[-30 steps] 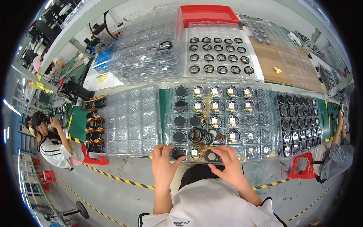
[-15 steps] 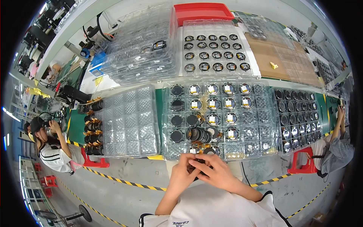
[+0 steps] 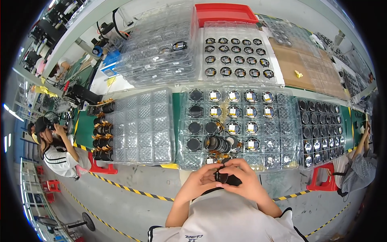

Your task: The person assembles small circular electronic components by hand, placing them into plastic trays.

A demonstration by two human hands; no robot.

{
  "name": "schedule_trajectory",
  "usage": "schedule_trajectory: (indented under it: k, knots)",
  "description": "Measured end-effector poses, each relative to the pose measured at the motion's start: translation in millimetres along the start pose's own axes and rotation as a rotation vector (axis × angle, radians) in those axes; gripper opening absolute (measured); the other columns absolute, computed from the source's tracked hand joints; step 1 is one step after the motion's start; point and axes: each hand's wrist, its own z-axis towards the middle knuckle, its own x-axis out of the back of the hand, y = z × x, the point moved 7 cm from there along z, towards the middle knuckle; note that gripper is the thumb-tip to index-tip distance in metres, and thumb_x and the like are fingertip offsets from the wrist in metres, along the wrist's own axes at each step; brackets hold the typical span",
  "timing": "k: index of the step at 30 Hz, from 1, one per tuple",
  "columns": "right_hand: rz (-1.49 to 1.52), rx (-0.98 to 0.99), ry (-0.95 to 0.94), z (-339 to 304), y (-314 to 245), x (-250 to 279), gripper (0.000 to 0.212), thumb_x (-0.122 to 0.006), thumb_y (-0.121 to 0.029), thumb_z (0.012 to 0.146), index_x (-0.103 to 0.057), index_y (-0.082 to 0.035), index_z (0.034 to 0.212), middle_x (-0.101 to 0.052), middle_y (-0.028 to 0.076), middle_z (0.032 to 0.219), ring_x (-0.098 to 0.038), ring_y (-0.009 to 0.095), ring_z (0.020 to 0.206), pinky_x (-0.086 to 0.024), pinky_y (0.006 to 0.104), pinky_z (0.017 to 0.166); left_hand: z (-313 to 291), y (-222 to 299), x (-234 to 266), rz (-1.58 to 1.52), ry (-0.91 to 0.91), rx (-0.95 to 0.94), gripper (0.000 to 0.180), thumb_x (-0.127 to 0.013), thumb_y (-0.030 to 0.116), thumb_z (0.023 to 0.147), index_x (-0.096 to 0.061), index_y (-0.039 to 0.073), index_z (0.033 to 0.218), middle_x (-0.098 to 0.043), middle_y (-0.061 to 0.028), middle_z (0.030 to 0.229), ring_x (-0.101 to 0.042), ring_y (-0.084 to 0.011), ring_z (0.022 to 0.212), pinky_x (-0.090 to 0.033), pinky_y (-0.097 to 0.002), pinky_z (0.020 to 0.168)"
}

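Note:
Just in front of my body, near the front edge of the table, both hands meet on a small round black part (image 3: 221,176). The fingers of my left hand (image 3: 196,182) close on its left side. My right hand (image 3: 248,183) grips the right side with thumb and fingers. Fingers cover much of the part, and I cannot make out its details. Beyond the hands lies a clear plastic tray (image 3: 278,141) with square pockets. It carries black discs (image 3: 195,128), round modules with white labels (image 3: 252,127) and a leaning row of round discs (image 3: 217,144).
An unfilled-looking clear tray (image 3: 143,129) lies left, beside stacked black parts with orange flex strips (image 3: 103,143). Another tray of round dark parts (image 3: 318,131) sits right. Behind are stacked clear trays (image 3: 157,60), a white tray of modules (image 3: 238,60) and a red bin (image 3: 225,14). Co-workers sit on both sides.
My hands have spread slightly apart, and the round black part between them shows more. The whole view has shifted a little, with the table things now farther right.

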Motion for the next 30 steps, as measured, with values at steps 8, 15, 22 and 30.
schedule_trajectory:
  k: [8,15,22,30]
  knots:
    - [0.483,-0.092,-0.006,-4,13,8,0.049,-0.078,0.002,0.063,-0.053,-0.003,0.104,-0.05,0.011,0.112,-0.055,0.023,0.106,-0.054,0.0326,0.082,-4,1,2,-0.254,-0.092,0.073,0.056,-0.059,-0.011,0.079,-0.038,0.0,0.13,-0.06,-0.0138,0.108,-0.061,-0.0188,0.097,-0.05,-0.0301,0.084]
    - [0.481,-0.026,0.018,-5,11,10,0.051,-0.081,0.0,0.06,-0.054,-0.004,0.103,-0.053,0.012,0.109,-0.055,0.023,0.106,-0.054,0.0318,0.08,-6,2,4,-0.259,-0.117,0.048,0.056,-0.055,-0.013,0.08,-0.037,-0.001,0.131,-0.06,-0.0155,0.107,-0.062,-0.0201,0.094,-0.051,-0.03,0.082]
    - [-0.221,0.26,0.083,13,-24,-6,0.054,-0.081,-0.015,0.061,-0.056,-0.006,0.107,-0.058,0.008,0.101,-0.058,0.025,0.09,-0.05,0.0343,0.073,-7,2,10,-0.168,0.029,-0.065,0.049,-0.055,-0.005,0.086,-0.036,0.0,0.131,-0.058,-0.0094,0.106,-0.057,-0.0133,0.096,-0.047,-0.0272,0.083]
    - [-0.388,0.186,-0.107,77,-31,-28,0.049,-0.074,-0.024,0.07,-0.056,-0.007,0.112,-0.06,0.006,0.105,-0.053,0.027,0.1,-0.044,0.0374,0.084,-24,30,68,0.656,0.703,-0.123,0.03,-0.062,0.008,0.083,-0.056,0.004,0.113,-0.061,-0.0121,0.088,-0.064,-0.021,0.075,-0.05,-0.0274,0.064]
